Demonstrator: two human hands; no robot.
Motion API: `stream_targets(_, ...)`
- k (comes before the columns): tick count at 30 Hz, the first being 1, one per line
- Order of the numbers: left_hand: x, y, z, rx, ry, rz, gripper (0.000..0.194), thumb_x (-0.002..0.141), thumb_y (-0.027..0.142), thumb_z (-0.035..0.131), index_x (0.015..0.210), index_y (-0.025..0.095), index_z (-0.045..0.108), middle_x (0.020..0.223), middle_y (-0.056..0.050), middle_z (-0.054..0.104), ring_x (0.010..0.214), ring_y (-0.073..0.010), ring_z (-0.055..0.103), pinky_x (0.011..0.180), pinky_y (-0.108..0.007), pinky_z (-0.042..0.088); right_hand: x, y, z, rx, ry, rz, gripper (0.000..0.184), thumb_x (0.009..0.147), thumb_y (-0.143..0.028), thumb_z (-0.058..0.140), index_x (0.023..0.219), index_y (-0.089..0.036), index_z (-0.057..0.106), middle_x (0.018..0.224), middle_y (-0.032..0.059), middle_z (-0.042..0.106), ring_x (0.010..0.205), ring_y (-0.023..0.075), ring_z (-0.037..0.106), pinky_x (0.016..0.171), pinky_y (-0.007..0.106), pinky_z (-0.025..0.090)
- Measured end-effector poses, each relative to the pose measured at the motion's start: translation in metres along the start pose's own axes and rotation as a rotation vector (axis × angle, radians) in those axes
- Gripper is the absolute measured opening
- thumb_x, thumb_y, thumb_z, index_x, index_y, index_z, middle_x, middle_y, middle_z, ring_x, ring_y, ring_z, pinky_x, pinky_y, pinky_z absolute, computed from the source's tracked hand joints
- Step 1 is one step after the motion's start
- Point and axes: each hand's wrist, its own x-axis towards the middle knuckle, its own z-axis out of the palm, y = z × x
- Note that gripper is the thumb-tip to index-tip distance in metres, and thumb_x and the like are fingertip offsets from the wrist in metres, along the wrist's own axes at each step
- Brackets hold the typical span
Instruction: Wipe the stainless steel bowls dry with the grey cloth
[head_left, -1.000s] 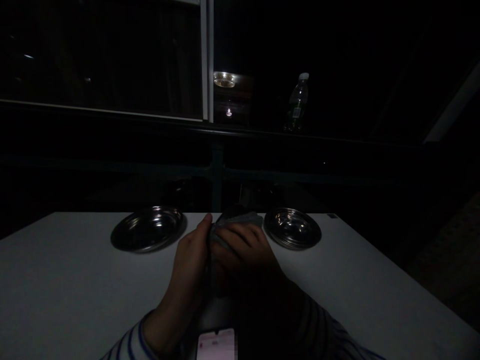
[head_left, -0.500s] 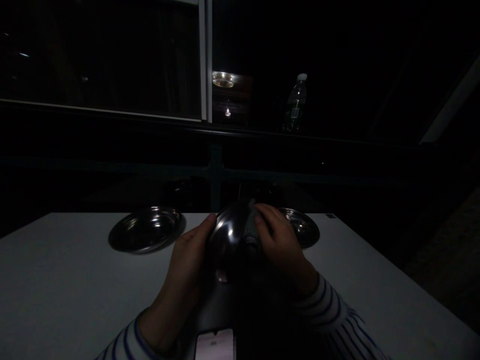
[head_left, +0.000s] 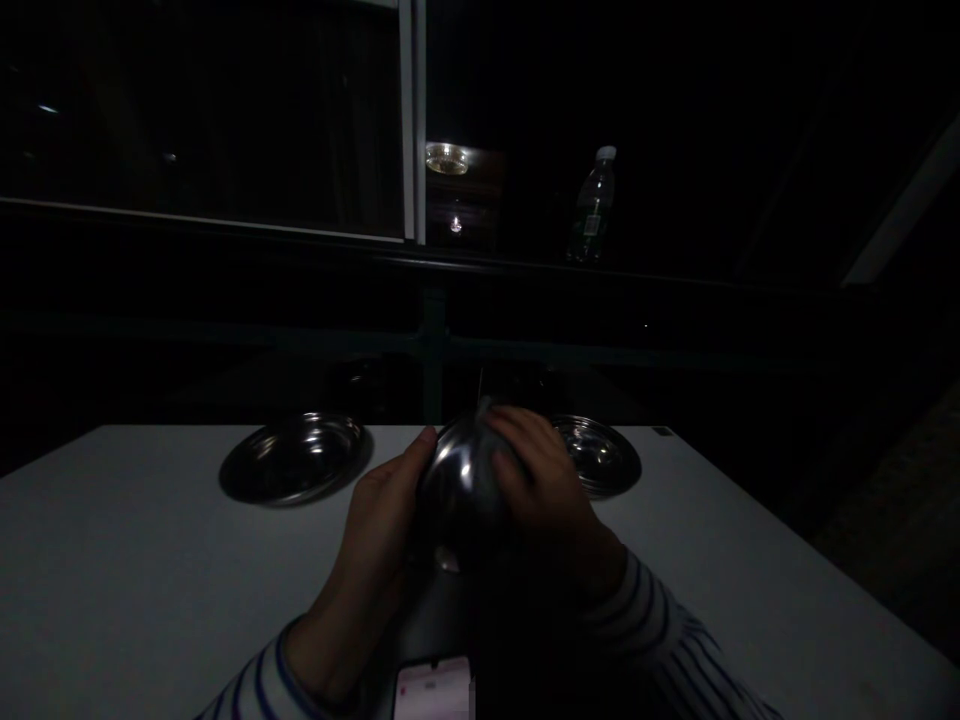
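A shiny metal bowl [head_left: 454, 495] is held up over the table, its rounded outside toward me. My left hand [head_left: 375, 540] grips its left side, thumb along the edge. My right hand [head_left: 551, 485] is closed on a grey cloth [head_left: 486, 482] and presses it against the bowl's right side. Most of the cloth is hidden under the fingers and in dark shadow. Below the bowl lies a phone [head_left: 433, 690] with its screen lit.
On the white table [head_left: 165, 570] a metal dish [head_left: 292, 465] stands at the left, and another metal dish [head_left: 604, 460] at the right, partly behind my right hand. A plastic bottle [head_left: 592, 210] stands on the ledge beyond. The surroundings are very dark.
My right hand has slid left across the bowl with the cloth, covering more of it. The left hand keeps its grip, and the bowl has turned slightly at most.
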Motion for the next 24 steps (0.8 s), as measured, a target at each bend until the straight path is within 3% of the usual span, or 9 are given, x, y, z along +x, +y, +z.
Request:
stream_targets(2, -0.002, 0.001, 0.000, 0.003, -0.001, -0.007, 0.027, 0.064, 0.040, 0.072, 0.071, 0.013, 0.069, 0.057, -0.002, 0.067, 0.052, -0.0144, 0.060, 0.050, -0.023, 0.045, 0.002, 0.011, -0.003, 0.073, 0.001, 0.169, 0.032, 0.092, -0.028, 0.038, 0.114, -0.015, 0.056, 0.117, 0.0101, 0.060, 0.110, 0.0187, 0.053, 0.093, 0.036, 0.042)
stream_targets(4, -0.002, 0.002, 0.000, -0.004, 0.003, -0.005, 0.026, 0.065, 0.039, 0.071, 0.072, 0.014, 0.070, 0.059, -0.002, 0.068, 0.053, -0.0156, 0.062, 0.051, -0.025, 0.046, 0.002, 0.012, -0.003, 0.087, 0.007, 0.212, 0.032, 0.091, -0.026, 0.038, 0.114, -0.014, 0.056, 0.115, 0.0102, 0.061, 0.108, 0.0185, 0.054, 0.093, 0.036, 0.043)
stream_targets(10, 0.003, -0.002, -0.002, -0.001, 0.005, 0.032, 0.029, 0.061, 0.041, 0.074, 0.070, 0.014, 0.069, 0.059, -0.001, 0.067, 0.052, -0.0140, 0.060, 0.048, -0.023, 0.043, -0.004, -0.026, 0.009, -0.102, -0.002, -0.198, 0.030, 0.087, -0.030, 0.044, 0.110, -0.018, 0.059, 0.119, 0.0076, 0.060, 0.114, 0.0223, 0.048, 0.095, 0.041, 0.036)
stream_targets(13, 0.004, -0.004, -0.002, -0.006, -0.007, 0.052, 0.028, 0.059, 0.039, 0.075, 0.067, 0.014, 0.068, 0.056, 0.000, 0.065, 0.050, -0.0121, 0.058, 0.048, -0.022, 0.043, -0.005, -0.034, 0.012, -0.138, -0.033, -0.259, 0.029, 0.087, -0.033, 0.043, 0.107, -0.022, 0.061, 0.117, 0.0047, 0.061, 0.112, 0.0217, 0.049, 0.093, 0.041, 0.034)
stream_targets(16, 0.002, -0.004, 0.000, 0.034, -0.025, 0.024, 0.028, 0.060, 0.039, 0.075, 0.066, 0.013, 0.068, 0.056, -0.001, 0.066, 0.051, -0.0129, 0.059, 0.049, -0.022, 0.043, -0.003, -0.020, 0.008, -0.090, -0.005, -0.158, 0.031, 0.087, -0.033, 0.043, 0.108, -0.019, 0.061, 0.117, 0.0071, 0.061, 0.111, 0.0220, 0.051, 0.092, 0.040, 0.037)
stream_targets(21, 0.000, 0.000, 0.001, 0.038, -0.020, 0.005, 0.029, 0.064, 0.040, 0.071, 0.072, 0.013, 0.070, 0.057, -0.003, 0.067, 0.054, -0.0153, 0.061, 0.052, -0.024, 0.046, 0.002, 0.014, -0.001, 0.092, 0.014, 0.228, 0.033, 0.091, -0.028, 0.038, 0.113, -0.015, 0.057, 0.115, 0.0099, 0.061, 0.108, 0.0193, 0.055, 0.092, 0.037, 0.044)
stream_targets(24, 0.001, 0.001, 0.000, 0.022, -0.040, 0.022, 0.029, 0.065, 0.041, 0.070, 0.074, 0.014, 0.071, 0.057, -0.001, 0.066, 0.052, -0.0139, 0.060, 0.054, -0.024, 0.046, 0.002, 0.014, -0.002, 0.106, 0.023, 0.227, 0.032, 0.090, -0.027, 0.038, 0.114, -0.015, 0.057, 0.115, 0.0098, 0.061, 0.109, 0.0190, 0.054, 0.093, 0.037, 0.044)
